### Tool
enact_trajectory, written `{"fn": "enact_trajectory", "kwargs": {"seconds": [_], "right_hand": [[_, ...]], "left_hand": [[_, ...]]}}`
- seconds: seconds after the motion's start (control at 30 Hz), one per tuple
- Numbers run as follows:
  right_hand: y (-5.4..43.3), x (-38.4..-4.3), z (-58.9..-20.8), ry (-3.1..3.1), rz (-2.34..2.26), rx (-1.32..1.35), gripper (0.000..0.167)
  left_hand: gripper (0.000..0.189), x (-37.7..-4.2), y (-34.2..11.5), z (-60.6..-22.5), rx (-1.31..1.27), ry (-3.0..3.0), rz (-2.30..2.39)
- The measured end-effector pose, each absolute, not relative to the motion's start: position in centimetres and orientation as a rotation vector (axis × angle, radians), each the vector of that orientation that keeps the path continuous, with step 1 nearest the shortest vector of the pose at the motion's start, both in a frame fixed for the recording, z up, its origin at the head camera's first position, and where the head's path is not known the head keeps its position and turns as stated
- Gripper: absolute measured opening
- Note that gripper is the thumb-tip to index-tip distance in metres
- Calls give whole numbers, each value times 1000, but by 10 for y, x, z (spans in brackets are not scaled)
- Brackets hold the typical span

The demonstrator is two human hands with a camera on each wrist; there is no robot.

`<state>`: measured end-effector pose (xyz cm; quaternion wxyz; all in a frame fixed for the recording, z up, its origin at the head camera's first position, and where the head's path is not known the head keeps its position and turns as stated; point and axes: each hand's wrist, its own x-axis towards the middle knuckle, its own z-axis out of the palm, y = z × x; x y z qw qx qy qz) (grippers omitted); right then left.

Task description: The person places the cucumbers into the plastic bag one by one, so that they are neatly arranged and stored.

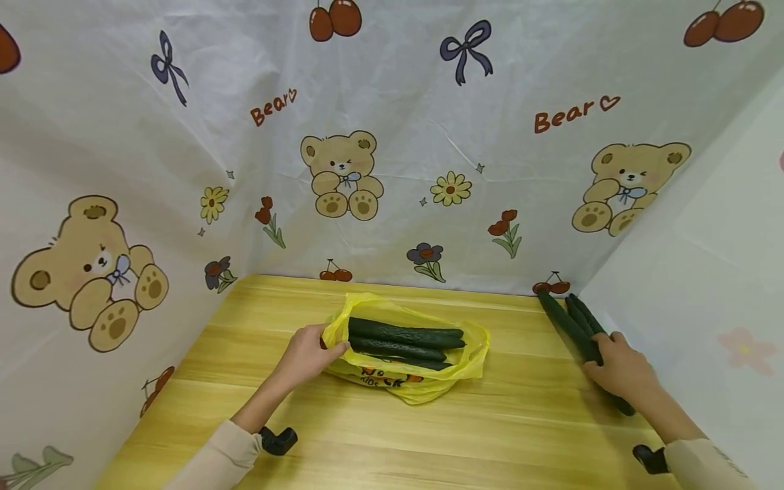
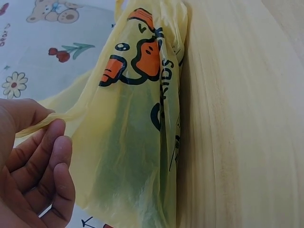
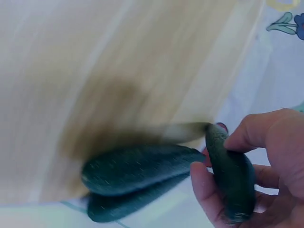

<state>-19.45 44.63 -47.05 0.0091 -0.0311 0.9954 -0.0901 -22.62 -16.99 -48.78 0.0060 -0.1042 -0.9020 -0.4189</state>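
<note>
A yellow plastic bag [image 1: 429,391] with a printed duck lies on its side, its mouth spread. Several dark green cucumbers [image 1: 404,332] show inside it. My left hand [image 1: 312,354] pinches the bag's rim at its left end between thumb and fingers, also plain in the left wrist view. At the far right, my right hand [image 1: 621,367] grips a cucumber [image 3: 232,180], thumb on one side and fingers on the other. Beside it in the right wrist view, two more cucumbers [image 3: 142,168] lie against each other on the table.
The yellow wood-grain table [image 1: 392,442] is walled at the back and left by a white sheet [image 1: 404,102] printed with bears, flowers and cherries. A pale sheet [image 1: 704,292] rises close beside the right hand. Small black pieces [image 1: 278,441] sit at both wrists.
</note>
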Motion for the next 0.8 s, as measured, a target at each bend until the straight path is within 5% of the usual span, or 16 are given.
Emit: {"fn": "enact_trajectory", "kwargs": {"seconds": [0.8], "right_hand": [[452, -197, -403, 3195, -337, -165, 53]], "left_hand": [[20, -228, -175, -487, -341, -2798, -1317]]}}
